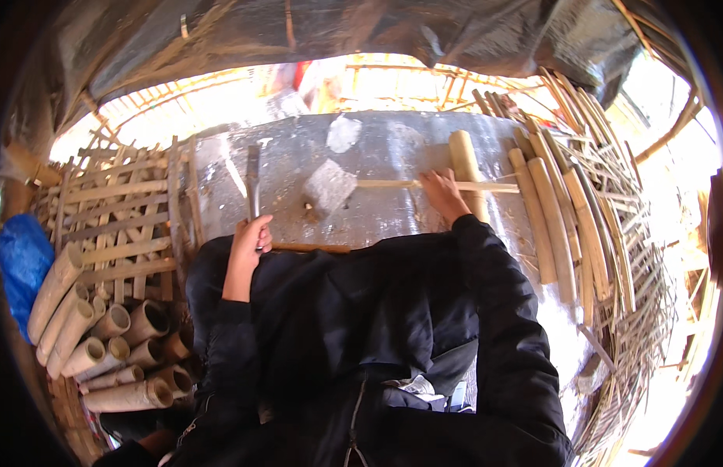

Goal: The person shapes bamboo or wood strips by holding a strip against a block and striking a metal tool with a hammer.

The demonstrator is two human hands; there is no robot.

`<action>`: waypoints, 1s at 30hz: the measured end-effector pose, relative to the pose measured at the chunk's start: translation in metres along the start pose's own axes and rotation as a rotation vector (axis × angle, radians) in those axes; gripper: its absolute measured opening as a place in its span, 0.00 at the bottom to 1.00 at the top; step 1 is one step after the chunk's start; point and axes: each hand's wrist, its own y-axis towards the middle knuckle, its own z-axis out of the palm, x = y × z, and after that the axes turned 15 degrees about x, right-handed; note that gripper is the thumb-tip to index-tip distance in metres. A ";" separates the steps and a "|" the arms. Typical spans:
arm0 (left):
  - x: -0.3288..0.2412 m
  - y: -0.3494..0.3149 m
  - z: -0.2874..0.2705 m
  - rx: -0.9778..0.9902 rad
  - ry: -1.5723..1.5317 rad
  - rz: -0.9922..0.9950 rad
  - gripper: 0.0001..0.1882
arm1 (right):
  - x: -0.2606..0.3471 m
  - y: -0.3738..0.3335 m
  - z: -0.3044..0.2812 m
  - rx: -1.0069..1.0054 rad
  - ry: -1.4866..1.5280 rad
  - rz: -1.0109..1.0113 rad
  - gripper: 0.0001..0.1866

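Note:
My left hand [249, 236] is closed round the handle of a large knife [252, 175], its long dark blade pointing away from me over the grey work surface [385, 218]. My right hand [441, 192] has its fingers closed on a thin split bamboo strip [486, 187] lying crosswise. The strip's left end meets a rough grey stone block [330, 187]; its right part passes over a thick bamboo pole [468, 175]. The fingertips of my right hand are partly hidden.
Cut bamboo tubes [85, 356] are stacked at the left, near a blue plastic bag [24, 261] and a bamboo lattice [120, 222]. Several split bamboo lengths [554, 222] lie at the right, beside a heap of thin strips [642, 257]. A dark plastic sheet [361, 31] hangs overhead.

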 end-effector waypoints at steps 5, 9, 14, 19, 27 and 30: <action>0.005 0.005 0.000 0.034 0.044 -0.040 0.19 | -0.001 -0.012 -0.008 -0.016 0.053 -0.019 0.17; 0.004 -0.001 -0.016 0.017 0.046 -0.036 0.19 | -0.026 -0.043 -0.076 0.067 0.197 0.036 0.17; 0.009 0.007 -0.026 0.035 -0.002 -0.042 0.18 | -0.157 -0.157 -0.183 -0.134 0.065 0.258 0.18; 0.017 0.020 -0.033 0.045 0.084 -0.078 0.18 | -0.340 -0.338 -0.232 -0.149 -0.482 1.194 0.23; 0.014 0.011 -0.044 0.034 0.174 -0.044 0.21 | -0.242 -0.361 -0.093 0.308 -0.032 0.900 0.17; 0.024 0.028 -0.047 0.017 0.202 -0.090 0.22 | -0.142 -0.311 -0.082 0.248 0.283 0.636 0.17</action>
